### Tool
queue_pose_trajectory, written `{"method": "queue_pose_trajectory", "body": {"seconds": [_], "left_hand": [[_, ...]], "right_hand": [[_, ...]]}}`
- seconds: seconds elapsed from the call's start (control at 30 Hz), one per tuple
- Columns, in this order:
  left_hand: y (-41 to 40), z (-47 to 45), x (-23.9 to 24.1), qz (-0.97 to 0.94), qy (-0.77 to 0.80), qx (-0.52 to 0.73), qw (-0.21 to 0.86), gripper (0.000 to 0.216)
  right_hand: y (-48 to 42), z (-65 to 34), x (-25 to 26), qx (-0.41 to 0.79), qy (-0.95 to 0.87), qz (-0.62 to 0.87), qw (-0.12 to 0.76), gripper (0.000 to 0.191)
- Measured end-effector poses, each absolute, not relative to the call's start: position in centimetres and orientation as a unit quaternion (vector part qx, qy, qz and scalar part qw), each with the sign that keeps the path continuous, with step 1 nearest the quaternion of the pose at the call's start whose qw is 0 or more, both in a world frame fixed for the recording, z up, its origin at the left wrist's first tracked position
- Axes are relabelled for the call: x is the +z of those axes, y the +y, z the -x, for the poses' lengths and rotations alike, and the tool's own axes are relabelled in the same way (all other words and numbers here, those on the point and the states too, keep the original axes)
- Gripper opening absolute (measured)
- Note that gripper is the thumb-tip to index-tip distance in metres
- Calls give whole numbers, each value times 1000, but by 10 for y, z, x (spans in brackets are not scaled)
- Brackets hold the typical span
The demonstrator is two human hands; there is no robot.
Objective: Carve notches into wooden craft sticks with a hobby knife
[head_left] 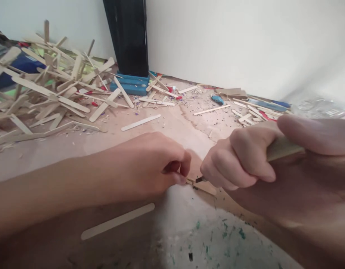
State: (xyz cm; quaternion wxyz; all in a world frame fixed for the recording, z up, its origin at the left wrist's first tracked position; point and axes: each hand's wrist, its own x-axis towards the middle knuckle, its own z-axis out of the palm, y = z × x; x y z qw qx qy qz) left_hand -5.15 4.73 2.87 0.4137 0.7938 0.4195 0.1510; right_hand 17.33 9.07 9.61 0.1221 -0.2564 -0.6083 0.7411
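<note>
My left hand (pixel 150 166) is closed in a pinch, pressing a small piece of wooden stick (pixel 202 186) onto the work surface. My right hand (pixel 245 160) is wrapped in a fist round the pale handle of a cutting tool (pixel 281 147). Its short dark blade tip (pixel 199 179) touches the stick piece just right of my left fingertips. The two hands are almost touching. A whole flat wooden stick (pixel 118 221) lies loose on the surface below my left forearm.
A big heap of flat wooden sticks (pixel 46 93) fills the left back. Loose sticks (pixel 140 122) and shavings lie across the brown board (pixel 172 127). A black upright on a blue base (pixel 130 84) stands against the white wall. More sticks and a blue pen (pixel 266 105) lie at right.
</note>
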Motion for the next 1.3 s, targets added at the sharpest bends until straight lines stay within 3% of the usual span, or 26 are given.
{"method": "queue_pose_trajectory", "body": {"seconds": [0.2, 0.57, 0.87, 0.97, 1.03, 1.17, 1.3], "left_hand": [[45, 44, 33, -794, 447, 159, 380, 20], [47, 44, 26, -795, 433, 191, 378, 18], [48, 40, 35, -770, 477, 130, 404, 14], [48, 40, 36, -768, 482, 132, 400, 14], [48, 40, 37, -766, 484, 128, 403, 14], [49, 39, 41, -754, 492, 112, 421, 17], [49, 40, 38, -756, 487, 118, 421, 15]], "right_hand": [[81, -163, 93, 758, -567, 275, 168, 83], [86, -159, 94, 726, -602, 302, 138, 85], [83, -149, 91, 713, -577, 366, 157, 88], [80, -158, 85, 705, -616, 319, 151, 77], [72, -167, 79, 672, -665, 260, 196, 67], [61, -181, 68, 604, -751, 178, 198, 62], [75, -183, 62, 709, -643, 196, 212, 66]]}}
